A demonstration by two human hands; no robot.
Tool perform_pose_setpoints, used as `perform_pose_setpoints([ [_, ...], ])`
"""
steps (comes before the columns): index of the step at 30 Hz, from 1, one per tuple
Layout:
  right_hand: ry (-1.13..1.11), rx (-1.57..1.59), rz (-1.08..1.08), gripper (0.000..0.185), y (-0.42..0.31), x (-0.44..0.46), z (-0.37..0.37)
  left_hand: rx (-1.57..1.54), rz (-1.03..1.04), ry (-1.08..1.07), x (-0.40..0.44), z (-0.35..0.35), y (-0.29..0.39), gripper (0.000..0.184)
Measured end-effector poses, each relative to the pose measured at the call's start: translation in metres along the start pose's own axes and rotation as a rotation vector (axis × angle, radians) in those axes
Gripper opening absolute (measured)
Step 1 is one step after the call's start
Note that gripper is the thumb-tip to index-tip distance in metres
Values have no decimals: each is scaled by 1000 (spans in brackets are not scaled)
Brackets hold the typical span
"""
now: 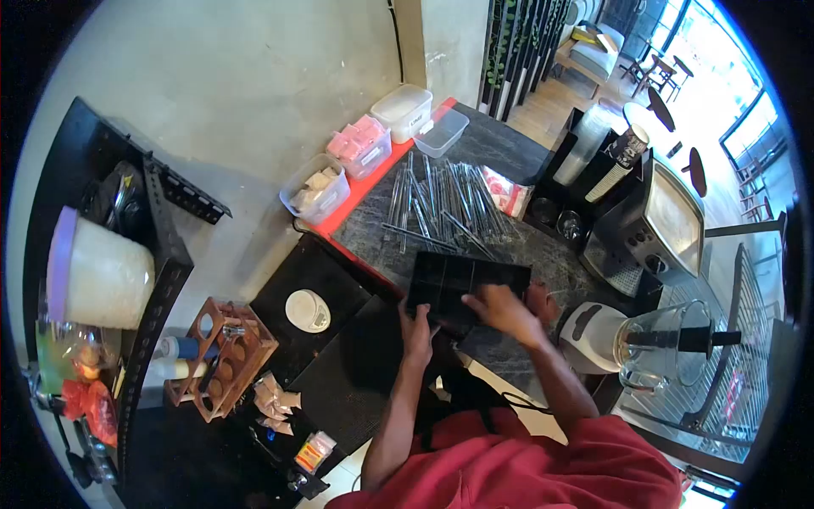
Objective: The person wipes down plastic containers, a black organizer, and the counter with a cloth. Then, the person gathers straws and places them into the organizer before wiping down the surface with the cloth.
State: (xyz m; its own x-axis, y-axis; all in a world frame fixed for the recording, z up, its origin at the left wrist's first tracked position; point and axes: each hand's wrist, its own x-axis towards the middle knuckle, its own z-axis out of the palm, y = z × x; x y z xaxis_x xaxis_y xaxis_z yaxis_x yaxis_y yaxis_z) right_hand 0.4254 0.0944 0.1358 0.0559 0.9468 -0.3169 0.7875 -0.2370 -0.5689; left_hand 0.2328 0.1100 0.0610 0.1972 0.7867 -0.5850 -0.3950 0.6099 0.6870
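Observation:
A black divided organizer box [465, 276] is tilted towards me at the counter's near edge. My left hand [415, 336] grips its near left side, thumb up along the wall. Over the box's right part is my right hand [505, 314], fingers bent down together into a compartment; whatever they may hold is hidden. Close behind that wrist is a crumpled reddish-brown thing [541, 304], perhaps a cloth. Just beyond the box, many thin dark straws [441, 199], seemingly in clear wrappers, lie loosely spread on the dark stone counter [504, 140].
Plastic tubs [363, 146] with packets line the wall. A coffee machine [649, 225], cup holder [585, 161] and blender [636, 343] stand on the right. At left are a small white scale [307, 311], a wooden rack [222, 360] and a black shelf [157, 280] jutting out.

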Motion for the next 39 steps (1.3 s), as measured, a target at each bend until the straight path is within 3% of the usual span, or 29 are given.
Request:
perform_pose_setpoints([
  [1, 5, -3, -5, 46, 4, 6, 22, -2, 7, -3, 1, -3, -1, 63],
  [3, 256, -29, 152, 41, 7, 13, 55, 15, 9, -113, 0, -11, -2, 68],
  [7, 282, -123, 189, 40, -16, 0, 46, 120, 26, -93, -22, -15, 14, 75],
  [12, 229, -152, 236, 40, -26, -21, 33, 343, 8, -245, -40, -25, 33, 85],
  [16, 291, -120, 215, 38, -52, -57, 30, 307, 78, -271, -53, -32, 34, 89],
  [18, 287, -132, 186, 38, -56, -74, 38, 508, 401, -198, -60, -34, 25, 75],
  [19, 338, -94, 178, 37, -60, -82, 41, 511, 401, -203, -62, -39, 21, 75],
  [21, 423, -41, 118, 40, -63, -95, 46, 911, 786, -10, -64, -48, 11, 71],
  [22, 427, -38, 126, 40, -60, -96, 49, 914, 784, -19, -64, -46, 11, 71],
  [24, 437, -45, 96, 43, -51, -97, 58, 266, 478, -201, -66, -40, 9, 64],
  [27, 446, 67, 55, 42, -40, -91, 67, 142, 351, -153, -70, -29, 10, 57],
  [30, 278, 225, -37, 41, -36, -99, 60, 109, 307, -97, -59, -28, 11, 54],
  [33, 324, -330, -186, 50, -19, -124, 54, 86, 224, 14, -35, -37, 1, 51],
  [34, -149, -374, -25, 52, -28, -129, 26, 80, 184, 72, -25, -44, -4, 53],
  [35, -146, -370, -19, 52, -12, -129, 24, 102, 166, 14, -22, -47, -4, 53],
  [37, -162, -416, -379, 48, 12, -128, 22, 169, 93, -2, -15, -47, 0, 53],
  [38, -183, -411, -269, 32, 8, -132, 15, 232, 27, -14, -12, -44, 4, 54],
  [39, -179, -411, -268, 32, 12, -130, 10, 234, 30, -17, -13, -43, 7, 54],
])
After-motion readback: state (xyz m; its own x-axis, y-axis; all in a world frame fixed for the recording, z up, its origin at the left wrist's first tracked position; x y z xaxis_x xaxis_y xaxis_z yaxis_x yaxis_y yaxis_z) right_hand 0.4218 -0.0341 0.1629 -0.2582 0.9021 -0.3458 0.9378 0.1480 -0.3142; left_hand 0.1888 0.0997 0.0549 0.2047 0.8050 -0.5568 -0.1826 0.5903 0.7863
